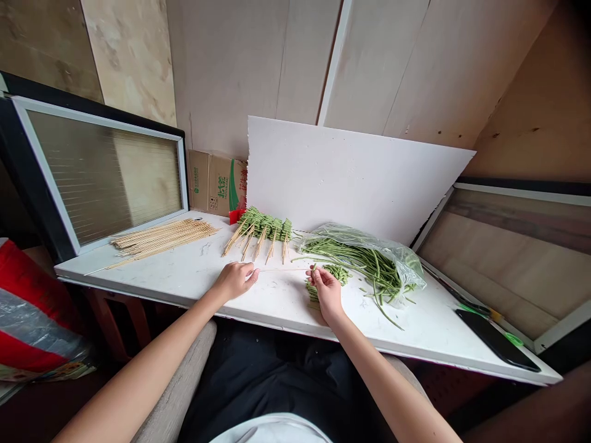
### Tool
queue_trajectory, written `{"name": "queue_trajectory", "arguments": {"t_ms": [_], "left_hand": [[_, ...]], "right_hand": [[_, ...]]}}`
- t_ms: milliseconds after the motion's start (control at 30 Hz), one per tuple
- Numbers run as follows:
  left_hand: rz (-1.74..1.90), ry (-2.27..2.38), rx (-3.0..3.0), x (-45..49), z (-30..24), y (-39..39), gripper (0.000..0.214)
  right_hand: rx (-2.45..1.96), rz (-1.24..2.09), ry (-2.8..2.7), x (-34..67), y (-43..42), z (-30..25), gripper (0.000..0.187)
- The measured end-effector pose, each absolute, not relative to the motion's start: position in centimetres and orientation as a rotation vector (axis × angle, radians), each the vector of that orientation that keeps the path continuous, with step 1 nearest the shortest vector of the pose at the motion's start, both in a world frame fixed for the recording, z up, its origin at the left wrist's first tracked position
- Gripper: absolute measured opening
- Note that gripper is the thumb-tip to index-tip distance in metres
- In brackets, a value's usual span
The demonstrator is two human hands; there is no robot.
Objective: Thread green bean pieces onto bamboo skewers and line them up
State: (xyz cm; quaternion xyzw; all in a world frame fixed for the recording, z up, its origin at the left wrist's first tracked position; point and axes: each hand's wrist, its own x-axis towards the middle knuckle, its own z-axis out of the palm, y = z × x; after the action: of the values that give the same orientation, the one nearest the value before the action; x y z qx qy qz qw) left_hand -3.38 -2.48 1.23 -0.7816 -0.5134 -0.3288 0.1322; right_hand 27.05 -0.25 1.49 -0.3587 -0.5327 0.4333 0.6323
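Note:
My left hand rests on the white board, its fingers pinched on one end of a thin bamboo skewer that lies flat toward the right. My right hand is closed on a short green bean piece at the skewer's other end. Under that hand lies a small heap of cut bean pieces. Just behind it sits a clear plastic bag of long green beans. A row of finished bean skewers lies at the back middle.
A pile of bare bamboo skewers lies at the left. A cardboard box and a leaning white panel stand behind. A dark phone lies at the right edge. Glass-topped cabinets flank both sides; a red bag sits far left.

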Motion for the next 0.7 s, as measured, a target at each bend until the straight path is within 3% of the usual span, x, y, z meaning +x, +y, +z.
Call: {"name": "queue_trajectory", "arguments": {"t_ms": [700], "left_hand": [[-0.962, -1.435, -2.326, -3.83, 0.84, -1.98, 0.033]], "right_hand": [[-0.878, 0.879, -1.32, 27.41, -0.18, 1.16, 0.045]]}}
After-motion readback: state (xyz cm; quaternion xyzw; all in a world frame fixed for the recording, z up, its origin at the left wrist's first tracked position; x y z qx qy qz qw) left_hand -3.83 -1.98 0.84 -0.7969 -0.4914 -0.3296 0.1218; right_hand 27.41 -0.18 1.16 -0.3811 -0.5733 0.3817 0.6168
